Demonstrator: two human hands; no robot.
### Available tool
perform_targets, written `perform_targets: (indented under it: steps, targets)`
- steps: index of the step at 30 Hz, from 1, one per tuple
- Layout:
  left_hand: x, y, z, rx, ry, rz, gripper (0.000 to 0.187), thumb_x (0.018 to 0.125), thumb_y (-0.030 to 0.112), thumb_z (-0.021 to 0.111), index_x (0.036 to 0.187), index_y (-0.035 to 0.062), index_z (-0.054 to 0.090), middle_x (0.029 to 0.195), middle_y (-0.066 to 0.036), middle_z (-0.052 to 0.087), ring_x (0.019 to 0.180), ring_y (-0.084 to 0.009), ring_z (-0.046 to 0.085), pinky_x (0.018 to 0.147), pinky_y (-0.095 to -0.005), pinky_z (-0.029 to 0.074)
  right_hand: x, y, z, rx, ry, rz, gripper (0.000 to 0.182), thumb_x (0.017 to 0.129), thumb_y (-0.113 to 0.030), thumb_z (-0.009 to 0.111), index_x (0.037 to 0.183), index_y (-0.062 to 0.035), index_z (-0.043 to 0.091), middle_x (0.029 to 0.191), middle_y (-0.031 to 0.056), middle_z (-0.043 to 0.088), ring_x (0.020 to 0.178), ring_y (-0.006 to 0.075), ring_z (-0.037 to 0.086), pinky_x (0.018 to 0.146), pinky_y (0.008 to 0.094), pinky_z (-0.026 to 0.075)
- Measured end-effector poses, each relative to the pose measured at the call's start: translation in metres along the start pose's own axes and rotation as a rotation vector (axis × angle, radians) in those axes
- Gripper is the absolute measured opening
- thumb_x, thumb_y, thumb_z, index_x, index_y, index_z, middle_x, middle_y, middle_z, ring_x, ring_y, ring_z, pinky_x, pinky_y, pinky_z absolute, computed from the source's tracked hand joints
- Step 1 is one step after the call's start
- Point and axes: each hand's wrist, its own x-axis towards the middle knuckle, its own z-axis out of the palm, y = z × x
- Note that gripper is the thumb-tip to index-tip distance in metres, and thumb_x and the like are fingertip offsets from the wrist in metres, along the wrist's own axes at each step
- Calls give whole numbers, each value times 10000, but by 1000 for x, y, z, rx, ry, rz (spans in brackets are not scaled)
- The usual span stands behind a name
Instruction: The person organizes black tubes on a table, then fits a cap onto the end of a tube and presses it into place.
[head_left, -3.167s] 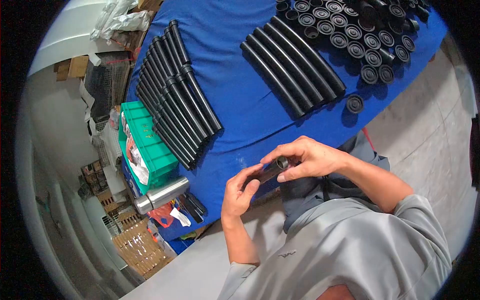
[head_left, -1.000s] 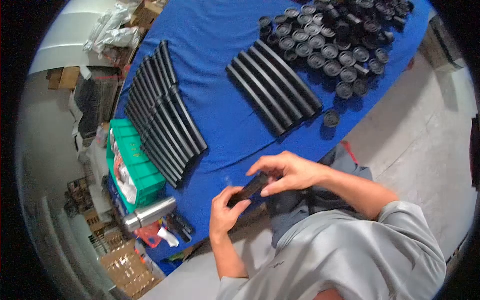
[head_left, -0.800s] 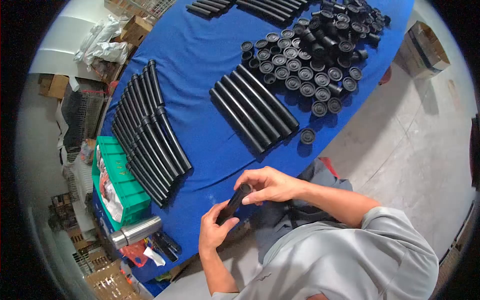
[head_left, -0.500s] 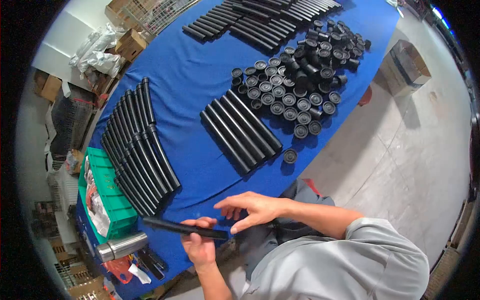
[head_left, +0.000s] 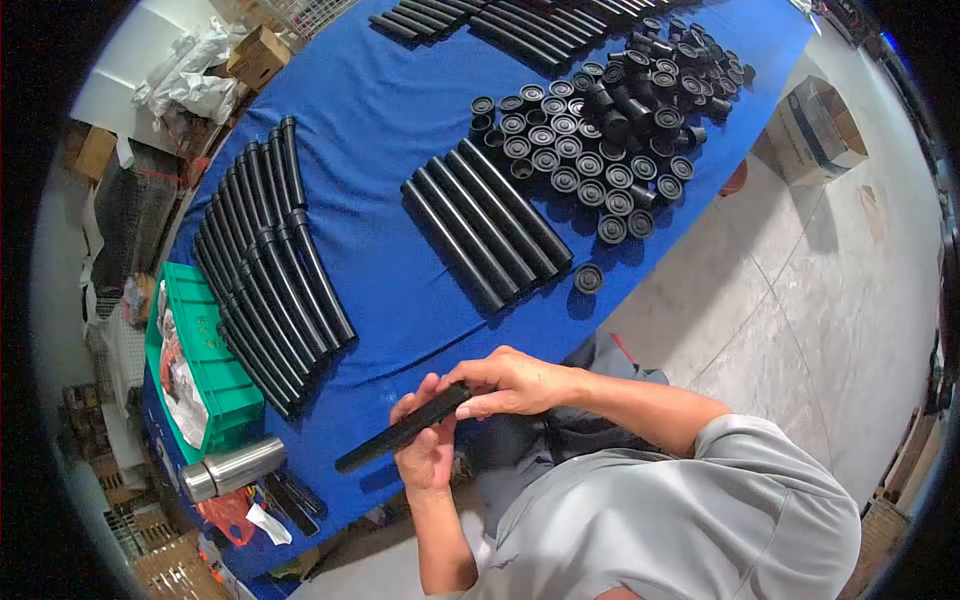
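A short black tube (head_left: 390,440) slants up to the right above the near edge of the cloth. My left hand (head_left: 430,460) is wrapped round its middle, palm up, with the fingers behind it. My right hand (head_left: 515,382) closes on the tube's upper right end with thumb and fingers, partly hiding that end. Four-sided detail at the end is too small to make out. Just beyond lie several longer black tubes (head_left: 485,225) side by side, and a single round black cap (head_left: 588,279) stands near them.
Joined black tubes (head_left: 270,265) lie in rows at left. Many black caps (head_left: 565,180) cluster at right on the blue cloth (head_left: 350,130), with more tubes (head_left: 520,35) behind. A green bin (head_left: 235,400) and a steel flask (head_left: 235,468) stand at left; a cardboard box (head_left: 815,130) is on the floor.
The held tube has swung so its right end points upward. My right hand has moved from beside the tube onto that end. The view has shifted slightly.
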Motion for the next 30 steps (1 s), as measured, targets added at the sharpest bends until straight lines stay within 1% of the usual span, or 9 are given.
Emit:
perform_targets:
  steps: [4, 7, 8, 9, 11, 14, 18, 22, 30]
  targets:
    - [16, -4, 0, 6, -37, 31, 470, 881, 77, 783, 1321, 124, 623, 1433, -227, 583, 1363, -414, 528, 1140, -584, 443, -7, -6, 8, -80, 168, -3, 469, 974, -319, 711, 1320, -25, 595, 874, 133, 707, 754, 230, 706, 673, 358, 556]
    - [20, -1, -9, -21, 35, 56, 433, 911, 95, 742, 1318, 125, 596, 1443, -233, 570, 1326, -441, 557, 1082, -590, 504, -33, -28, 6, -367, 409, -42, 482, 964, -280, 713, 1348, -26, 571, 1030, 162, 696, 852, 297, 711, 713, 398, 578]
    - [19, 1, -11, -43, 48, 55, 413, 918, 75, 721, 1308, 111, 593, 1430, -246, 575, 1317, -449, 562, 1063, -583, 525, -44, -40, -2, -554, 376, -11, 470, 949, -230, 720, 1351, -38, 573, 1118, 170, 674, 906, 333, 693, 754, 431, 584]
    - [19, 2, -11, -67, 58, 58, 393, 925, 54, 701, 1299, 97, 590, 1416, -259, 581, 1309, -457, 567, 1044, -576, 545, -54, -44, -8, -823, 453, -123, 469, 923, -199, 730, 1341, -47, 580, 1120, 162, 668, 926, 346, 679, 760, 447, 577]
    - [21, -1, -9, -55, 20, 81, 389, 934, 64, 684, 1303, 99, 567, 1410, -267, 583, 1274, -463, 594, 1027, -579, 556, -66, -64, -30, -1101, 531, -137, 502, 870, -175, 754, 1330, -61, 590, 1192, 165, 639, 949, 335, 657, 780, 440, 566]
    - [22, -4, -14, -36, -41, 88, 387, 955, 88, 673, 1319, 103, 544, 1417, -272, 575, 1270, -465, 596, 1022, -575, 561, -69, -79, -49, -1406, 586, 58, 540, 795, -111, 753, 1314, -63, 610, 1308, 188, 576, 987, 320, 601, 857, 412, 530]
    - [20, -4, -14, -53, -15, 107, 381, 963, 87, 662, 1325, 94, 542, 1410, -286, 574, 1252, -470, 607, 1011, -583, 566, -76, -59, -62, -1554, 510, 139, 585, 743, -75, 700, 1321, -48, 619, 1304, 171, 583, 1053, 303, 574, 898, 414, 502]
    - [16, -4, -17, -112, 14, 109, 377, 968, 78, 652, 1331, 82, 550, 1407, -294, 573, 1243, -477, 611, 1006, -591, 566, -77, -63, -67, -1599, 517, 184, 556, 777, -42, 633, 1333, -49, 609, 1277, 133, 600, 1030, 285, 574, 865, 398, 496]
    - [18, -3, -12, -141, 63, 97, 362, 953, 76, 673, 1294, 70, 552, 1358, -298, 606, 1200, -447, 650, 979, -576, 589, -76, -57, -70, -1368, 570, 133, 456, 786, -45, 706, 1226, -31, 585, 1126, 145, 600, 1006, 326, 606, 855, 414, 520]
